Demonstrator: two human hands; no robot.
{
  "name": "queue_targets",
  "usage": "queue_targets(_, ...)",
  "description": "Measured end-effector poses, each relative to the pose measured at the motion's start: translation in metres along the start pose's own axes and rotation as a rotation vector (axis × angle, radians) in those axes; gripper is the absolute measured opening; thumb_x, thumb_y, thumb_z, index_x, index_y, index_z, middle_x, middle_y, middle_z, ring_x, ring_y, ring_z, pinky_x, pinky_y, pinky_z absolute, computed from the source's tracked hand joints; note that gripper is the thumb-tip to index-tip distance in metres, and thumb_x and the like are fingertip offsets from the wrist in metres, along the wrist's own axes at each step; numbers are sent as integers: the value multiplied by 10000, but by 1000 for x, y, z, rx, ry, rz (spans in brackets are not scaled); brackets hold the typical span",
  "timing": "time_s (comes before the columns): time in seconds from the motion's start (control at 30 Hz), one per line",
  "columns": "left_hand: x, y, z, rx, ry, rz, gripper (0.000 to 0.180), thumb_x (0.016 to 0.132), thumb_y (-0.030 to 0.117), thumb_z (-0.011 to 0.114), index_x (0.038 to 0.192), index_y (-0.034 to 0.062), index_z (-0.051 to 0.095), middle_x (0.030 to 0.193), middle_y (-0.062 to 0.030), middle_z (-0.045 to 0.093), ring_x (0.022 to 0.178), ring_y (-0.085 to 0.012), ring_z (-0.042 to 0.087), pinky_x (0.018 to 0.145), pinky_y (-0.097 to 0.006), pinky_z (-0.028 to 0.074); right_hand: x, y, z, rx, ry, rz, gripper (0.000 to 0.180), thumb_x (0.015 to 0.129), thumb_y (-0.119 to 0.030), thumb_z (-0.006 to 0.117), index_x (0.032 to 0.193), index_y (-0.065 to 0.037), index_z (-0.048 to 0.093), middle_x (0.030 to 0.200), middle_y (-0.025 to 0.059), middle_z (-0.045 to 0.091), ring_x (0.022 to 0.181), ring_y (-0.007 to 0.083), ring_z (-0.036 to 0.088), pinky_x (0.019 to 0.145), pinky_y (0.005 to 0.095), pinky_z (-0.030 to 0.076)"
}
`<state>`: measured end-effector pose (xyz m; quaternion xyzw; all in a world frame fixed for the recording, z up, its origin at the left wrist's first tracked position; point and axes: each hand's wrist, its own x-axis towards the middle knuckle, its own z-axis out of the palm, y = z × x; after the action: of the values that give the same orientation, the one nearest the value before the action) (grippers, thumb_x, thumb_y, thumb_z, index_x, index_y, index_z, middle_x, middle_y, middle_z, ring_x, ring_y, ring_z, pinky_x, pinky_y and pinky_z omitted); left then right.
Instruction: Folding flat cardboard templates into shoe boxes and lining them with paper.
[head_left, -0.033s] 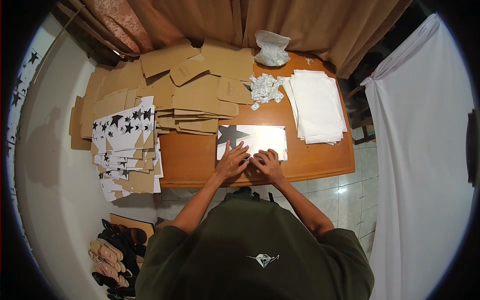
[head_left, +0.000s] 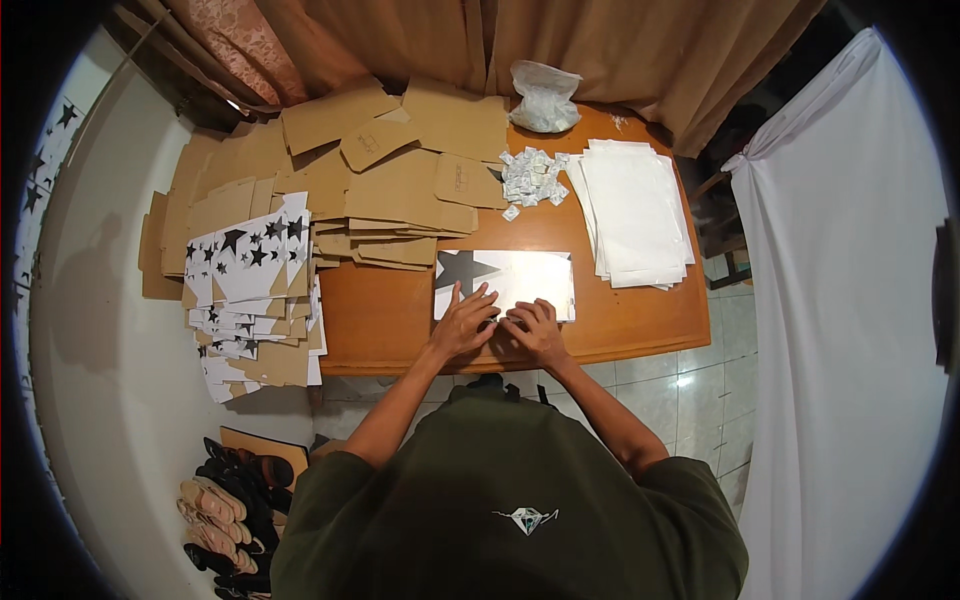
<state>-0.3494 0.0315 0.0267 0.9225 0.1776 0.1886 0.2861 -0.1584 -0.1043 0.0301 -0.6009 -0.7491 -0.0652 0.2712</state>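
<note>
A glossy white sheet with a large black star at its left end lies flat on the wooden table, near the front edge. My left hand rests on the sheet's near left part, fingers spread and pressing down. Right beside it, my right hand has its fingers curled on the sheet's near edge. The two hands almost touch.
A stack of plain white sheets sits at the right. Small white packets and a plastic bag lie behind. Brown cardboard blanks cover the back left, beside star-printed pieces. Shoes are on the floor.
</note>
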Motion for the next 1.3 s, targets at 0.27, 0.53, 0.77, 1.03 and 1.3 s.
queue_targets(0.27,-6,-4,0,9,-8,54,239,874,176,748,1091,78,727,1405,-103,605,1437,-288,446,1187,-681,192,-4,10,10,-1,45,-132,442,716,-173,795,1143,-97,705,1181,53,660,1202,261,602,1069,510,441)
queue_targets(0.53,-4,4,3,73,-10,56,197,867,121,750,1061,86,741,1271,-45,663,1389,-241,497,1194,-702,156,0,8,7,23,51,-115,260,794,-139,722,1041,-58,726,1112,71,692,1107,243,658,1026,461,504)
queue_targets(0.77,-4,3,15,81,80,74,184,853,103,755,1034,75,744,1207,-31,702,1330,-232,561,1206,-681,167,3,16,11,229,132,-6,203,845,-96,730,1026,-22,676,926,121,700,908,297,713,905,385,588)
queue_targets(1.03,-3,4,13,70,57,42,205,845,113,755,1041,62,723,1198,-51,701,1327,-241,564,1201,-659,204,4,22,6,309,16,78,318,820,-124,798,1085,-40,643,986,111,702,933,296,709,911,400,579)
queue_targets(1.3,7,32,7,4,102,-73,246,829,166,794,1055,102,724,1241,-42,673,1321,-251,563,1192,-666,205,3,35,-12,179,-74,65,327,829,-225,799,1106,-111,670,1161,34,666,1212,234,581,1108,537,365)
